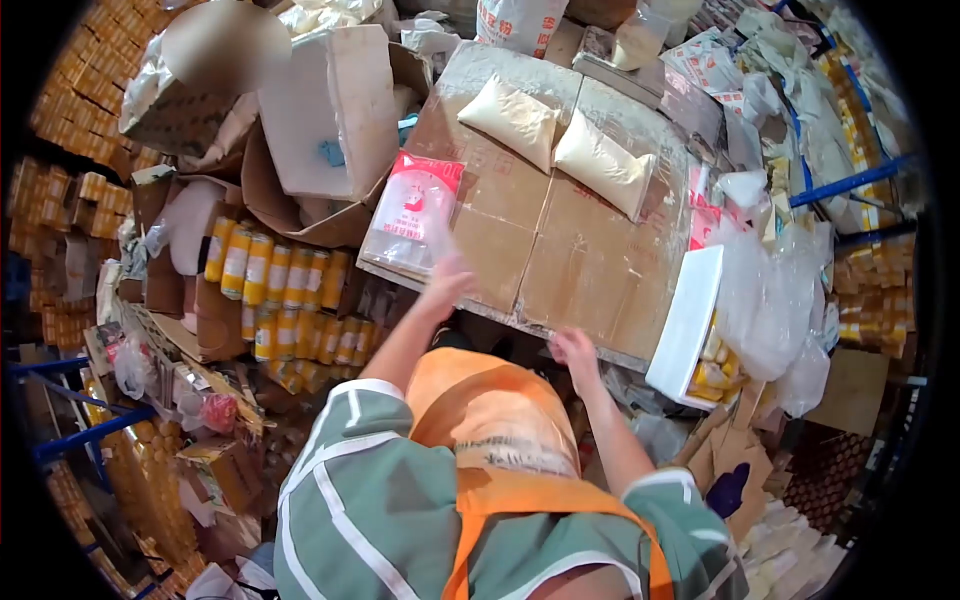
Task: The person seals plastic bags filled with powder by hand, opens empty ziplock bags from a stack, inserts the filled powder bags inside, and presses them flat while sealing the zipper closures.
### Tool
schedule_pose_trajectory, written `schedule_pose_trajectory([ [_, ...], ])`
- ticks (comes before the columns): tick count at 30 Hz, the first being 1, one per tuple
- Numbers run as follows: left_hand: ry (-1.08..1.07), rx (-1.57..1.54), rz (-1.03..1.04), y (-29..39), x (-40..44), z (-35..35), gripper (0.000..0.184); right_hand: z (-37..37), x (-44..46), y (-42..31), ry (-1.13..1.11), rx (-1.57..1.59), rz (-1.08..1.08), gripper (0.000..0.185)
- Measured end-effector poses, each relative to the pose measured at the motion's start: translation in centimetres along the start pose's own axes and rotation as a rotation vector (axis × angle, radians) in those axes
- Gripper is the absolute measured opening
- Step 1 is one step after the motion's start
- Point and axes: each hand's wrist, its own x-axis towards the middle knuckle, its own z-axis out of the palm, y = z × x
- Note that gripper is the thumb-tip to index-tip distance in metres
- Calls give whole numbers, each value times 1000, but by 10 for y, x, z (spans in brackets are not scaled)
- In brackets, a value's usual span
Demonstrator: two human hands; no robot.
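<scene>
My left hand (450,282) is at the front left edge of the cardboard-topped table (500,240), just below a pink and clear printed plastic bag (415,208). A blurred, translucent bit shows above its fingers, too smeared to make out. My right hand (572,352) hovers by the front edge, fingers curled, with nothing visible in them. Two filled bags of pale powder, a left one (510,118) and a right one (603,162), lie side by side farther back on the table.
A white foam box (690,320) with yellow packs stands at the table's right, beside hanging clear plastic bags (760,300). At left are an open carton (275,205), a foam board (330,110) and stacked yellow-labelled jars (275,270). White printed sacks (520,22) stand behind.
</scene>
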Motion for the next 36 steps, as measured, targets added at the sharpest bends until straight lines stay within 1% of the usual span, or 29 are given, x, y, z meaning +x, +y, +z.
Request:
schedule_pose_trajectory([
  [1, 14, 164, 98, -10, -7, 35, 45, 28, 3, -31, -50, 22, -23, 28],
  [2, 42, 320, 196, -23, -16, 65, 43, 48, 12, -45, -76, 124, -54, 33],
  [4, -89, 707, 411, -37, -21, 100, 49, 74, 21, -75, -62, 36, -194, 33],
  [5, -67, 710, 422, -25, -34, 114, 49, 76, 31, -77, -86, 30, -200, 33],
  [7, -148, 741, 679, 19, -72, 146, 50, 69, 53, -72, 64, -12, -406, 28],
  [8, -137, 746, 694, 28, -77, 144, 50, 70, 48, -80, 50, -13, -418, 28],
  [10, -110, 999, 458, 39, -91, 133, 50, 77, 17, -102, 93, -40, -447, 19],
  [11, -135, 951, 407, 52, -102, 132, 48, 85, 1, -111, 60, 116, -400, 14],
  [12, -134, 952, 408, 59, -108, 127, 48, 90, 2, -105, 59, 117, -401, 14],
  [14, -207, 1052, 334, 67, -116, 117, 50, 91, 6, -94, -50, 5, -530, 17],
  [15, -212, 1040, 335, 68, -118, 111, 50, 96, 3, -91, -44, -7, -528, 17],
  [17, -232, 989, 409, 72, -121, 96, 54, 113, -1, -87, -66, 24, -431, 21],
  [18, -233, 972, 402, 72, -119, 88, 54, 125, -7, -88, -61, 11, -419, 21],
  [20, -280, 816, 658, 74, -112, 71, 61, 159, -30, -102, -122, 212, -423, 21],
  [21, -274, 989, 450, 80, -114, 61, 64, 176, -41, -114, -38, 79, -434, 19],
  [22, -279, 980, 445, 84, -119, 55, 64, 181, -35, -110, -31, 74, -428, 19],
  [24, -364, 905, 643, 97, -123, 46, 66, 188, -22, -105, 108, -12, -490, 19],
  [25, -384, 899, 645, 101, -122, 39, 66, 191, -23, -106, 131, -69, -498, 21],
  [26, -421, 757, 532, 104, -119, 33, 55, 192, -25, -108, 157, -66, -505, 21],
  [28, -495, 485, 289, 106, -109, 23, 34, 194, -29, -112, 170, -403, -559, 20],
  [29, -523, 292, 317, 104, -104, 21, 21, 194, -33, -113, 208, -572, -545, 21],
  [30, -514, 248, 184, 122, -109, 21, 21, 199, -44, -114, 240, -562, -532, 21],
  [32, -407, 225, 199, 119, -102, 21, 19, 216, -68, -125, 274, -764, -591, 18],
  [33, -440, 230, 177, 121, -100, 22, 19, 220, -77, -128, 265, -823, -572, 17],
  [34, -377, 266, 165, 125, -99, 23, 17, 222, -79, -124, 302, -815, -553, 17],
  [35, -313, 302, 158, 128, -97, 24, 15, 223, -80, -120, 279, -826, -544, 17],
  [36, -343, 305, 143, 130, -95, 22, 15, 223, -80, -115, 252, -837, -536, 18],
])
